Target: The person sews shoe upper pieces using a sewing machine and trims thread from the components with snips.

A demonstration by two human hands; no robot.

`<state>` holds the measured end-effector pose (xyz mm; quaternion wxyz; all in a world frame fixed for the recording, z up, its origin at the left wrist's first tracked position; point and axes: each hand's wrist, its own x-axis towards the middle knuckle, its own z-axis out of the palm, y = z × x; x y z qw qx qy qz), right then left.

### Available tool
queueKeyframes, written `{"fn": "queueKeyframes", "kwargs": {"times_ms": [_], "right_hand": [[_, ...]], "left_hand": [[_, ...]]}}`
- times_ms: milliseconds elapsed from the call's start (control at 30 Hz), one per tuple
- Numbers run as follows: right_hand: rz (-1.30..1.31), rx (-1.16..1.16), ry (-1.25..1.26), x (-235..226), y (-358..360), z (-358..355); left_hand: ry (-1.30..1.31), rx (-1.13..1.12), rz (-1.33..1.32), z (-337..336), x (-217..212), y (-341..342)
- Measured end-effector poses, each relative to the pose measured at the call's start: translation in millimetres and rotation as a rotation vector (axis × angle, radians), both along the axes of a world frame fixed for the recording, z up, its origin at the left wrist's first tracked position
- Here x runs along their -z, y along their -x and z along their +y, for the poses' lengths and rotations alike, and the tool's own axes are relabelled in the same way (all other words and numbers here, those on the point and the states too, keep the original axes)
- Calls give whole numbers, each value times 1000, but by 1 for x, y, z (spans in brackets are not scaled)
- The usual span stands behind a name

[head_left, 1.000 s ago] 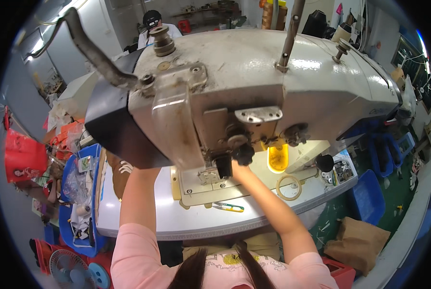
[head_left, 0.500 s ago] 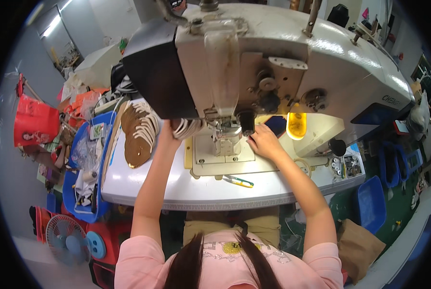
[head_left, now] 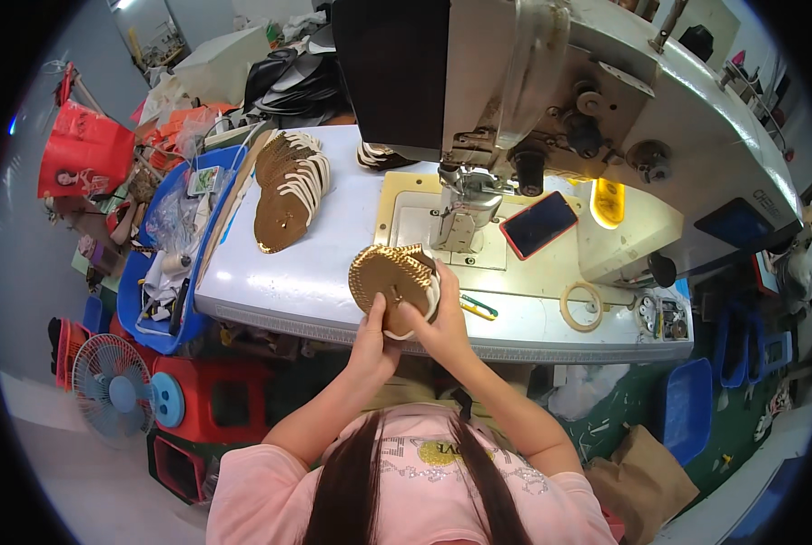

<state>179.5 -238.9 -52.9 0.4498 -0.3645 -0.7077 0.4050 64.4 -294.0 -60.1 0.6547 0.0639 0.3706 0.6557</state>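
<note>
Both my hands hold a stack of brown, rounded flat pieces (head_left: 376, 277) with shiny gold edges and white showing along one side. The stack is over the near edge of the white table, in front of the sewing machine (head_left: 479, 82). My left hand (head_left: 375, 347) grips it from below left, thumb on the brown face. My right hand (head_left: 441, 325) closes round its right side, thumb also on top. A longer fanned row of similar brown and white pieces (head_left: 283, 213) lies to the left. Another small pile (head_left: 381, 156) sits partly hidden behind the machine head.
A phone in a red case (head_left: 539, 225) lies on the machine bed. Thread snips (head_left: 479, 307) are right of my right hand, with a tape roll (head_left: 581, 306) and a bobbin tray (head_left: 665, 318) farther right. Blue baskets (head_left: 156, 313) of odds and ends stand at the left.
Both hands have come back from beside the machine head to the table's near edge and now hold the stack together. The view has shifted, and the phone is now uncovered.
</note>
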Motion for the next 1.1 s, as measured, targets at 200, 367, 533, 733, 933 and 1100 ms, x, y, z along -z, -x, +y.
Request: {"fn": "queueKeyframes", "kwargs": {"times_ms": [200, 367, 533, 733, 933, 1100], "right_hand": [[-37, -64, 152, 2, -14, 17], [32, -41, 341, 2, -25, 32], [-454, 215, -325, 29, -65, 30], [-518, 209, -203, 20, -98, 22], [-199, 331, -66, 3, -83, 22], [-147, 284, -194, -25, -34, 21]], "left_hand": [[121, 223, -239, -2, -21, 3], [279, 400, -300, -6, -25, -14], [343, 491, -275, 0, -25, -9], [386, 590, -374, 2, -21, -14], [334, 639, -368, 3, -10, -16], [336, 752, -297, 3, -20, -2]]}}
